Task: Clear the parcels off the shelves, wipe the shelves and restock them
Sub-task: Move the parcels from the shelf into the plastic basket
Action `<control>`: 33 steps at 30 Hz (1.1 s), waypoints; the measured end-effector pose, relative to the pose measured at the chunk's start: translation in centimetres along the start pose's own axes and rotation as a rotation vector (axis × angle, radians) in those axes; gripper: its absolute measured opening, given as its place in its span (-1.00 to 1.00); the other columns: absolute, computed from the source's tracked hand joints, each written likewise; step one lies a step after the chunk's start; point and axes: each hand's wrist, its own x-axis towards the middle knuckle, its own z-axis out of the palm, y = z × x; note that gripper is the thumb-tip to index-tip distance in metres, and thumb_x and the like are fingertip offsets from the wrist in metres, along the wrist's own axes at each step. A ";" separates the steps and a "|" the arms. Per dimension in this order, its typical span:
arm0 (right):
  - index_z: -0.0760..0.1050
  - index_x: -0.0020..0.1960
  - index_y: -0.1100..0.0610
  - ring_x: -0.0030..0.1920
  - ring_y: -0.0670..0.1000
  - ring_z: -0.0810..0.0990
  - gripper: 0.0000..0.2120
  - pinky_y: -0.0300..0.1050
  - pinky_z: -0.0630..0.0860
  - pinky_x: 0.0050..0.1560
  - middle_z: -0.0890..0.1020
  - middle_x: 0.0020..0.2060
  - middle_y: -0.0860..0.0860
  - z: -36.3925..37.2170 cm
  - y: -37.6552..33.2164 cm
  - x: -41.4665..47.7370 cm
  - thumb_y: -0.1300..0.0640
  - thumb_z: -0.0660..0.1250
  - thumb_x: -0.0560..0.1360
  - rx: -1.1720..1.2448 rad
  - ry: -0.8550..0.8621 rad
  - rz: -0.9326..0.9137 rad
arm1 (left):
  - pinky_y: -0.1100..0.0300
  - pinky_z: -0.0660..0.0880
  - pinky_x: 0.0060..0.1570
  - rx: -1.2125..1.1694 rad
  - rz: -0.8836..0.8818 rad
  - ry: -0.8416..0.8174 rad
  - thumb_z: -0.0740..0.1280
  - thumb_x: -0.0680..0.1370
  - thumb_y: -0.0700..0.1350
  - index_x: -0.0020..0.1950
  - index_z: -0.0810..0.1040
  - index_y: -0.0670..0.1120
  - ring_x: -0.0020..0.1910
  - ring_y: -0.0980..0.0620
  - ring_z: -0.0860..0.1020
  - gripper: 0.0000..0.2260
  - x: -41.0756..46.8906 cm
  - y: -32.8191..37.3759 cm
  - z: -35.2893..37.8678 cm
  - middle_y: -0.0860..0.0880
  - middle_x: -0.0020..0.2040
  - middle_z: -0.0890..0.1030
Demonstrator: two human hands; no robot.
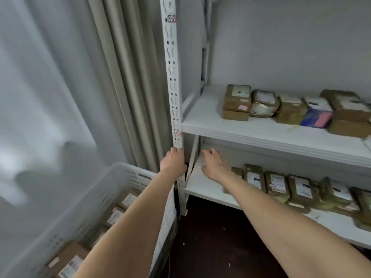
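Altogether two white shelves show. The upper shelf [261, 135] carries five or six mixed parcels [291, 110], bunched toward its right; the lower shelf [202, 187] holds about six standing parcels [301, 189] in a row. One white basket [112, 177] at lower left contains at least four boxed parcels [68, 255]. The left hand [173, 162] grips the slotted upright post [172, 77], fingers curled round it. The right hand [212, 165] lies over the bare left end of the lower shelf, fingers spread and holding nothing, just beside the first standing parcel.
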 end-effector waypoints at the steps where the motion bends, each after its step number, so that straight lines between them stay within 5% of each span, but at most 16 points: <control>1: 0.28 0.43 0.11 0.31 0.16 0.36 -0.52 0.02 0.44 0.20 0.36 0.33 0.12 -1.1 2.2 -1.0 0.15 0.28 0.53 0.001 0.013 0.016 | -0.01 0.44 0.08 0.009 0.030 0.001 0.27 0.55 -0.15 0.41 0.27 -0.13 0.31 -0.15 0.36 -0.56 -0.2 2.5 0.0 -0.12 0.36 0.31; 18: 0.21 0.48 0.06 0.35 0.12 0.32 -0.46 0.01 0.44 0.21 0.32 0.37 0.08 -14.1 32.8 -16.1 0.13 0.28 0.54 -0.038 0.202 0.305 | -0.02 0.49 0.14 0.046 0.373 0.054 0.32 0.53 -0.11 0.44 0.24 -0.09 0.32 -0.11 0.37 -0.49 -6.6 38.4 3.4 -0.11 0.36 0.31; 24: 0.19 0.49 0.06 0.37 0.13 0.30 -0.46 0.03 0.41 0.26 0.30 0.39 0.09 -15.8 40.4 -15.8 0.15 0.26 0.55 0.008 0.233 0.385 | -0.01 0.44 0.24 -0.007 0.451 0.031 0.29 0.54 -0.09 0.48 0.20 -0.09 0.36 -0.11 0.34 -0.46 -4.3 46.5 4.6 -0.12 0.41 0.28; 33: 0.21 0.48 0.07 0.37 0.14 0.31 -0.48 0.02 0.37 0.31 0.31 0.40 0.10 -19.4 53.3 -9.1 0.11 0.25 0.56 -0.026 0.245 0.444 | 0.00 0.47 0.08 -0.200 0.430 0.150 0.22 0.57 -0.06 0.37 0.32 -0.14 0.25 -0.13 0.42 -0.62 5.9 58.5 5.3 -0.14 0.32 0.37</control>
